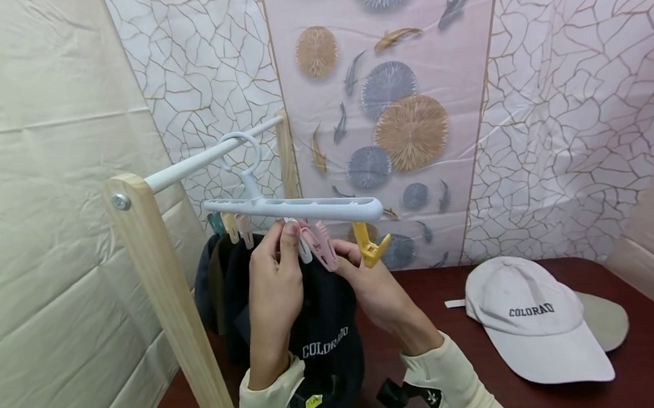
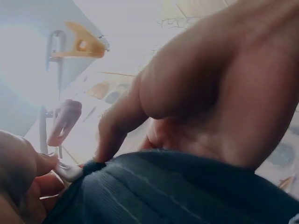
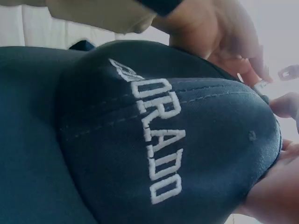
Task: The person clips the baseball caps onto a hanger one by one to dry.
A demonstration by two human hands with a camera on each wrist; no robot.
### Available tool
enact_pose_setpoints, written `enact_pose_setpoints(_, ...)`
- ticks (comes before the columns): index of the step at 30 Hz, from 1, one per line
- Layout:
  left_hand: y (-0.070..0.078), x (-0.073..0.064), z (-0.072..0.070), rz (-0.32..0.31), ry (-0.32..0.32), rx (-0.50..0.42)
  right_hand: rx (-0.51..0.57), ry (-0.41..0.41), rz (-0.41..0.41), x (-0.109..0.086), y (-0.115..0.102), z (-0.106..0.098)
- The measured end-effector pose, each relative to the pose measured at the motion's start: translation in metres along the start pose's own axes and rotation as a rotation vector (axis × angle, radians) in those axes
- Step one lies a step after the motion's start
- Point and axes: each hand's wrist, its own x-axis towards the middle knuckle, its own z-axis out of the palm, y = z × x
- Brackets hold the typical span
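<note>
A dark navy baseball cap (image 1: 323, 314) with white COLORADO lettering hangs under a light-blue hanger (image 1: 316, 208). My left hand (image 1: 275, 279) pinches a white clothespin (image 1: 305, 250) at the cap's upper edge, thumb and fingertips around it. From the other side my right hand (image 1: 377, 287) grips the cap's top edge, its thumb and fingers on the fabric in the left wrist view. Just right of the white one, a pink clothespin (image 1: 320, 247) dangles from the hanger. A yellow clothespin (image 1: 370, 248) hangs at the near end, in front of my right hand.
The hanger hooks over a rack's white rod (image 1: 194, 164) with wooden posts (image 1: 166, 284). Other dark caps (image 1: 215, 282) hang farther along, below green, beige and pink clothespins. A white COLORADO cap (image 1: 529, 317) lies on the dark red table (image 1: 418, 285), over a beige brim (image 1: 608, 319).
</note>
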Motion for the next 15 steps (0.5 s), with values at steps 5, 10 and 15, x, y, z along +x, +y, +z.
enact_pose_setpoints(5, 0.0009, 0.0000, -0.0020, -0.007, 0.044, 0.039, -0.034, 0.057, -0.028, 0.0005, -0.0020, 0.0057)
enact_pose_setpoints(10, 0.0001, -0.0010, -0.0008, -0.025, 0.041, 0.067, -0.067, 0.134, -0.029, 0.0006, -0.0015, 0.0090)
enact_pose_setpoints(15, 0.0003, -0.0013, 0.0039, -0.004, 0.020, 0.095, -0.049, 0.203, -0.088, 0.0022, 0.0007, 0.0095)
